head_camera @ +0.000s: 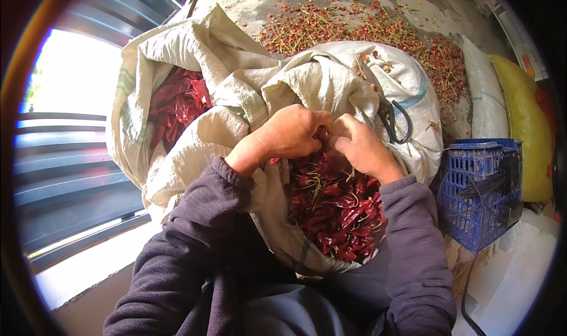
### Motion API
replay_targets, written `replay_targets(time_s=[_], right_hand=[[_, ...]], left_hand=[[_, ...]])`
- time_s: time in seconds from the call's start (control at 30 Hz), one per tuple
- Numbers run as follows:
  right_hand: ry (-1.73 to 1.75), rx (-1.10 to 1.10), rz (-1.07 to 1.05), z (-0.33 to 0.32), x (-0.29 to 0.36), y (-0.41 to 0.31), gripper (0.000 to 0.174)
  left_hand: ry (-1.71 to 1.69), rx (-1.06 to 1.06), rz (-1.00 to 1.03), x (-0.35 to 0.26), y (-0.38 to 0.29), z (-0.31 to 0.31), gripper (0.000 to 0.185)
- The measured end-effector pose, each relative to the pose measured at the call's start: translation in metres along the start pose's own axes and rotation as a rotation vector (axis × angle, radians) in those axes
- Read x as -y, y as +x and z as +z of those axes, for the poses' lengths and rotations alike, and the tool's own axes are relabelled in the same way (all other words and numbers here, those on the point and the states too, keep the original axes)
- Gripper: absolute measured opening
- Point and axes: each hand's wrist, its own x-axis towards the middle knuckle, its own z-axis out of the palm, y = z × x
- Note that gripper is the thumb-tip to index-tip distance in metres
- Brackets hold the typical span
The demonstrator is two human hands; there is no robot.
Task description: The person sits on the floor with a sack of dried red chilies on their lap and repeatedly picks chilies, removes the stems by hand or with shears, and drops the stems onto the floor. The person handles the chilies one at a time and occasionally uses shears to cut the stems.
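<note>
Above the open mouth of a white woven sack (pixel 270 203), my two hands meet. My left hand (pixel 294 130) is closed around a dried red chili pepper (pixel 323 133), mostly hidden by the fingers. The bent fingers of my right hand (pixel 361 143) pinch at the same pepper from the other side; their exact grip is blurred. Below them, the sack holds many dried red chili peppers (pixel 341 207) with pale stems on. To the left, a second woven sack (pixel 177 48) stands open with red chili pods (pixel 181 103) inside.
A pair of dark-handled scissors (pixel 390 110) lies on a bulging white sack (pixel 425 128) beyond my right hand. Chili stems and scraps (pixel 354 26) cover the floor. At right are a blue plastic crate (pixel 469 203), a cable (pixel 468 274) and a yellow sack (pixel 525 123).
</note>
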Motion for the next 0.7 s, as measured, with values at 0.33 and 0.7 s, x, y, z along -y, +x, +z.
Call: replay_targets(time_s=[0.33,0.7], right_hand=[[0.553,-0.013,-0.025,-0.022,0.016,-0.015,0.028],[-0.083,-0.360,-0.126,-0.009,0.032,-0.006,0.040]], left_hand=[[-0.625,-0.292,-0.248,-0.006,0.003,-0.007,0.033],[-0.558,-0.250,-0.008,-0.009,0.000,0.005,0.039]])
